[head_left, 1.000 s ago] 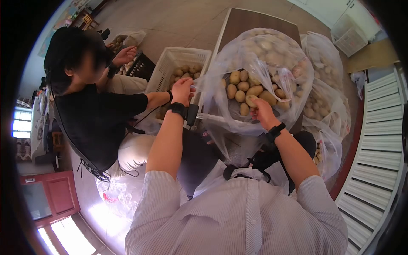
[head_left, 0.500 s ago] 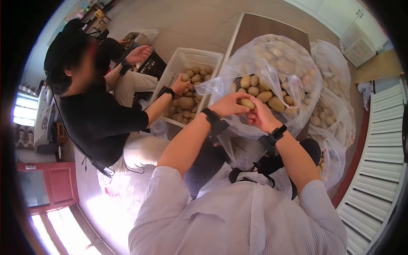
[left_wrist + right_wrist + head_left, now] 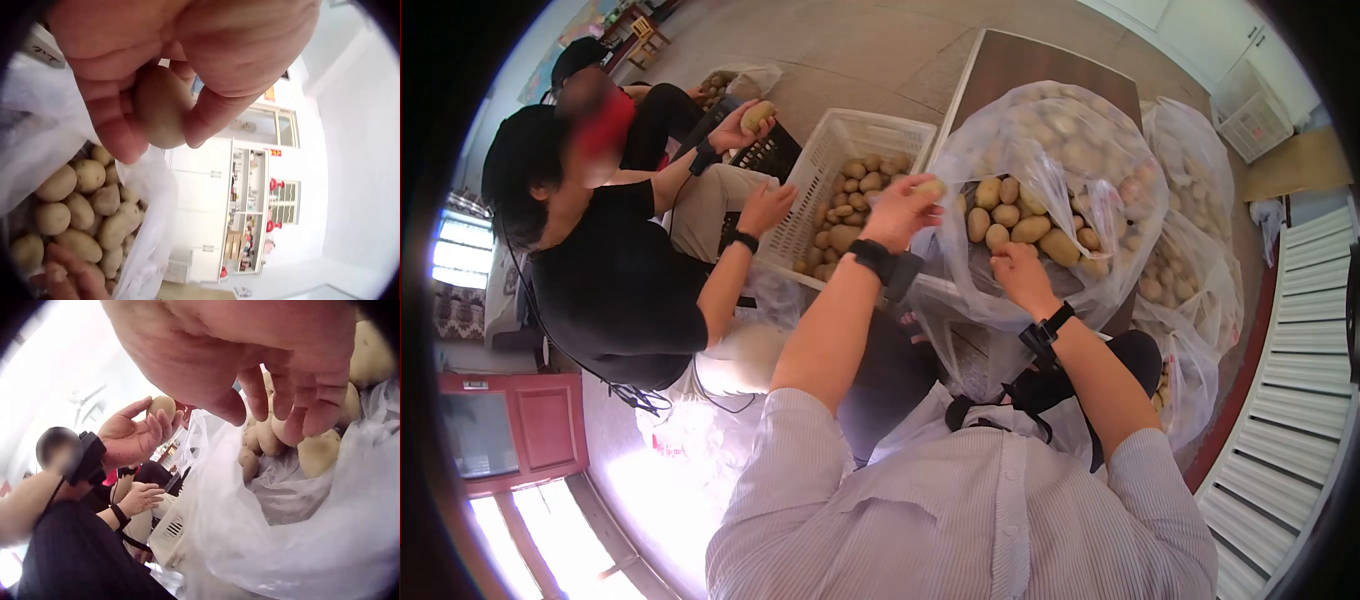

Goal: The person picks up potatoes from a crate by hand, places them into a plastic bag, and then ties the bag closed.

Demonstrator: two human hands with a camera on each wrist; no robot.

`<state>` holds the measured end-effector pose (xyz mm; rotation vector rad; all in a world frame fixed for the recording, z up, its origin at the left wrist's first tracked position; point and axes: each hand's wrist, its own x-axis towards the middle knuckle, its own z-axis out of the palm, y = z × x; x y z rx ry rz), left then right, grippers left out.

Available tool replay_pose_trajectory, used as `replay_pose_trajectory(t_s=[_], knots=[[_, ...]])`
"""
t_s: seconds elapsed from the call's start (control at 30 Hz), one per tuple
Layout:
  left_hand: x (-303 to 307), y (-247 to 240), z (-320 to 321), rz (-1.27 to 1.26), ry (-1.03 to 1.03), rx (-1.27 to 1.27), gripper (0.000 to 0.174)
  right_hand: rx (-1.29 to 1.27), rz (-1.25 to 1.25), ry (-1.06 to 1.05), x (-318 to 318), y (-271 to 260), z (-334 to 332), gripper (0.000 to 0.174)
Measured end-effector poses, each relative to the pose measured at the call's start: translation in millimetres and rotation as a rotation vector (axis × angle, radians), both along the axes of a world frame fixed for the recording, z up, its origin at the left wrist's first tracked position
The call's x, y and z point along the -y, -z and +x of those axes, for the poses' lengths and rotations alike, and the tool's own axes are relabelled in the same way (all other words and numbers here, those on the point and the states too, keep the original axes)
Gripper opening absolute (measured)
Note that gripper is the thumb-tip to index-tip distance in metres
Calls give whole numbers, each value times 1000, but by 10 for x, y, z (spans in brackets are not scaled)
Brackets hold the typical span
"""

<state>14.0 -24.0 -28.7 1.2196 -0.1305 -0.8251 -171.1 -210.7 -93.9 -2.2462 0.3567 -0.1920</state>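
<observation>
Left hand (image 3: pixel 898 214), head view: pinching a potato (image 3: pixel 931 188) between the bag (image 3: pixel 990 298) and the crate (image 3: pixel 878 121).
Right hand (image 3: pixel 1022 277), head view: bending loosely beside the bagged potatoes (image 3: pixel 1030 229).
Potato, left wrist view: sitting between thumb and fingers; a light, firm pinch is probably serving best.
Right hand, right wrist view: hanging with fingers slightly apart, holding nothing visible; avoiding the loose plastic is likely helping.

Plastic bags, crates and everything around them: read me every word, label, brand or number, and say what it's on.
No text can be read for certain.
Potato bag: reddish marks, too blurred to read.
Clear bag on the floor: red print, too blurred.
Pale object at the upper left of the left wrist view: dark marks, illegible.
Red sign by the shelves: too small.
</observation>
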Motion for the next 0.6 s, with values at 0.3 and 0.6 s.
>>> replay_pose_trajectory(t_s=[0.3,0.6], knots=[[-671,480,527,-15,-346,-135,33,-114,-335,-11,-140,-49,-185,31],[-1051,1071,756,500,-296,-231,30,-129,-511,-55,-184,74,-193,31]])
